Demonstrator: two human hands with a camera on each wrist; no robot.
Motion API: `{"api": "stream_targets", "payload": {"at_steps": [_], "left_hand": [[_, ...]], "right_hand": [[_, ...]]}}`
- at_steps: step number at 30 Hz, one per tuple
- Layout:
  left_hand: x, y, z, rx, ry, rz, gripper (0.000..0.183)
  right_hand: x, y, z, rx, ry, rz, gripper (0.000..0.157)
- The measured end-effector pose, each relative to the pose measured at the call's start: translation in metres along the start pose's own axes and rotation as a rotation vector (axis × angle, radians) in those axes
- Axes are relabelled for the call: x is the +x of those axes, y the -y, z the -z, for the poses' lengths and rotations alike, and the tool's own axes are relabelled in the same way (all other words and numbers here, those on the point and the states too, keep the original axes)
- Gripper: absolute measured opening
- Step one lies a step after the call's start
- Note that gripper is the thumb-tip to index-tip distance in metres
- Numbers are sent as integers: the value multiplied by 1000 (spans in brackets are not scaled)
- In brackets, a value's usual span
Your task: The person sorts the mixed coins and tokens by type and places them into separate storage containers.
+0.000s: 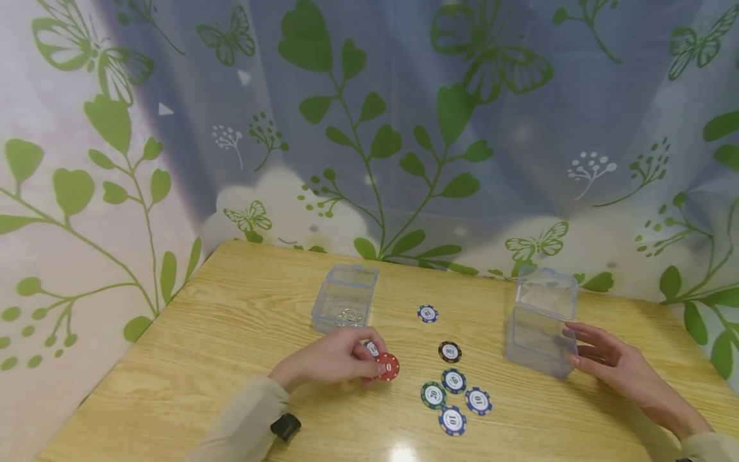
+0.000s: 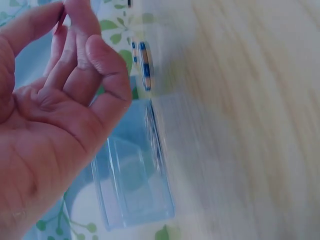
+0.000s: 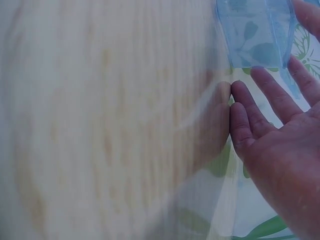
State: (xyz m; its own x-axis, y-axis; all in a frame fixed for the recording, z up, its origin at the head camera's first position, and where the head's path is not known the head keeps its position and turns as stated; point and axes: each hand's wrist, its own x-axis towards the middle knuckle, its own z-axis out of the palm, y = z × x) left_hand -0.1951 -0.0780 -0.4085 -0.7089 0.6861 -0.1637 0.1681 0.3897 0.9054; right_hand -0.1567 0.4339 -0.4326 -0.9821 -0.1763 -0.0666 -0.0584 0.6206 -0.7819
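Note:
My left hand (image 1: 340,359) pinches a red poker chip (image 1: 390,367) between thumb and fingers, just above the table. In the left wrist view only a thin red edge of that chip (image 2: 62,21) shows between the fingertips. Partly hidden behind the left fingers is a blue-and-white chip (image 1: 372,348). Loosely extended, the fingers of my right hand (image 1: 623,369) rest at the right side of a clear plastic box (image 1: 539,343) whose lid stands up. The right wrist view shows the lower fingertips (image 3: 239,112) against the tabletop, beside this box (image 3: 255,40).
A second clear box (image 1: 323,308), lid raised, holds small shiny metal rings (image 1: 349,316) beyond my left hand. Between the hands lie a black chip (image 1: 450,351), a green chip (image 1: 433,395) and several blue ones (image 1: 478,400). A patterned curtain (image 1: 404,128) hangs behind the table (image 1: 242,308).

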Motion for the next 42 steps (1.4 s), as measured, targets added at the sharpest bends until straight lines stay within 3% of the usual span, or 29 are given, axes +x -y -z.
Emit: {"api": "stream_targets", "payload": {"at_steps": [15,26,33,42], "left_hand": [[34,-28,-32,-176,-103,-64,15],[57,-42,-52,-144,-214,-43,15],[74,-51,-62,-175,-227,-39,16],[90,-57,-74,-218,-281,-7,17]], "right_hand": [[0,8,-5,-22,3,3,62],[-1,15,-12,-32,-11,10,64],[1,22,-22,-90,-47,66,62],[8,33,-31,-141,-49,38,64]]}}
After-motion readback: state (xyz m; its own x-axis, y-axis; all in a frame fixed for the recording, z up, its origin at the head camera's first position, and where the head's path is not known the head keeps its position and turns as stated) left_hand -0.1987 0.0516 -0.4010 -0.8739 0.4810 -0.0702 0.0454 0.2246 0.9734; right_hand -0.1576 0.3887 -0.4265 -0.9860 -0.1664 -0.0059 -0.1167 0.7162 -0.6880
